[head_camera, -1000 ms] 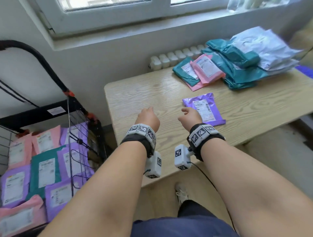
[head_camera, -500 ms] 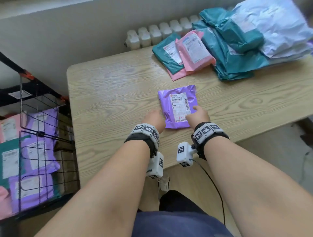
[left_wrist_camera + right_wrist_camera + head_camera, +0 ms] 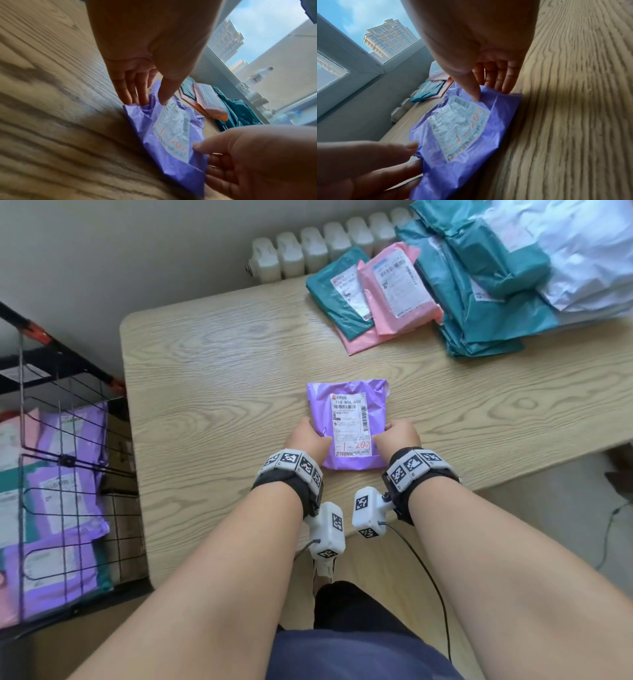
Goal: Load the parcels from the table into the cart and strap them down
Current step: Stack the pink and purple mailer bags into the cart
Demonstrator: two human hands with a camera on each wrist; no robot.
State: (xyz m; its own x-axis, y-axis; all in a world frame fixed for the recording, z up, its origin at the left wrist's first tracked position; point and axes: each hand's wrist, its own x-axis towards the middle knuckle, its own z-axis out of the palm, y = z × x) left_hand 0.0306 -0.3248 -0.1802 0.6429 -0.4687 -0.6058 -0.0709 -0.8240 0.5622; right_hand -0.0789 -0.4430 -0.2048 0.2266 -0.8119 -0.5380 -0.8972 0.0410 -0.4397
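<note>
A purple parcel (image 3: 349, 419) with a white label lies on the wooden table (image 3: 212, 378), near its front edge. My left hand (image 3: 313, 434) pinches the parcel's left edge, thumb (image 3: 163, 100) on top and fingers tucked under. My right hand (image 3: 388, 433) pinches the right edge the same way, with its thumb (image 3: 475, 96) pressing beside the label. The purple parcel (image 3: 467, 129) fills the space between both hands in the wrist views. The wire cart (image 3: 73, 463) stands left of the table, with purple, pink and teal parcels (image 3: 65, 508) in it.
At the table's back right lie a teal parcel (image 3: 337, 299), a pink parcel (image 3: 399, 292), a teal pile (image 3: 486, 313) and white bags (image 3: 582, 258). A radiator (image 3: 308, 251) runs along the wall behind. A cable (image 3: 435, 587) hangs from my right wrist.
Both hands have moved forward from the table's front edge to the purple parcel and taken hold of its two side edges. The head view has tipped down and to the right.
</note>
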